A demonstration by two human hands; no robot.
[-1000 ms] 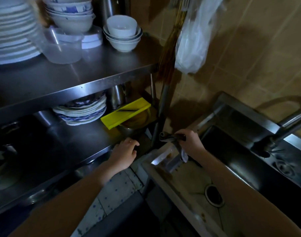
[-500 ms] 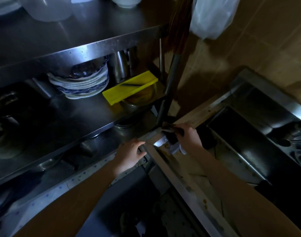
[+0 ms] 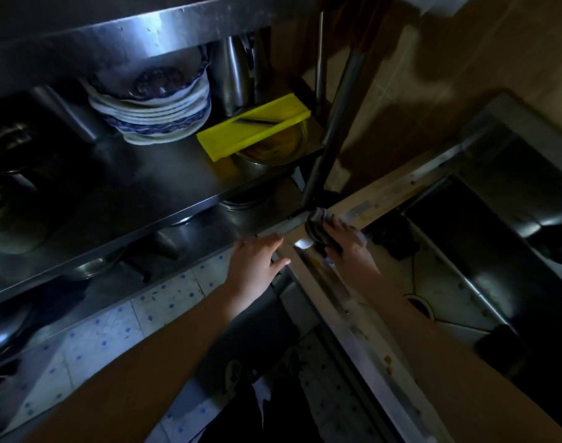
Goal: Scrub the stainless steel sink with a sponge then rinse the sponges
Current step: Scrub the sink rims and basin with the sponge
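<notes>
The stainless steel sink (image 3: 362, 308) runs along the right, its soiled rim leading to a corner near the shelf rack. My right hand (image 3: 346, 247) presses a dark sponge (image 3: 318, 223) onto that corner of the rim, fingers wrapped over it. My left hand (image 3: 257, 260) rests flat beside the corner, just left of the rim, fingers apart and holding nothing. A drain hole (image 3: 418, 303) shows in the near basin. A second, darker basin (image 3: 484, 244) lies further right.
A steel shelf rack (image 3: 139, 190) stands at left with stacked blue-patterned plates (image 3: 152, 116), a yellow slicer board (image 3: 254, 127) over a metal bowl, and pots below. A dark pole (image 3: 334, 132) leans by the sink corner. Tiled floor (image 3: 113, 327) lies below.
The view has tilted down and closer. My right hand has slid the sponge along the rim's corner; my left hand has shifted slightly toward the corner.
</notes>
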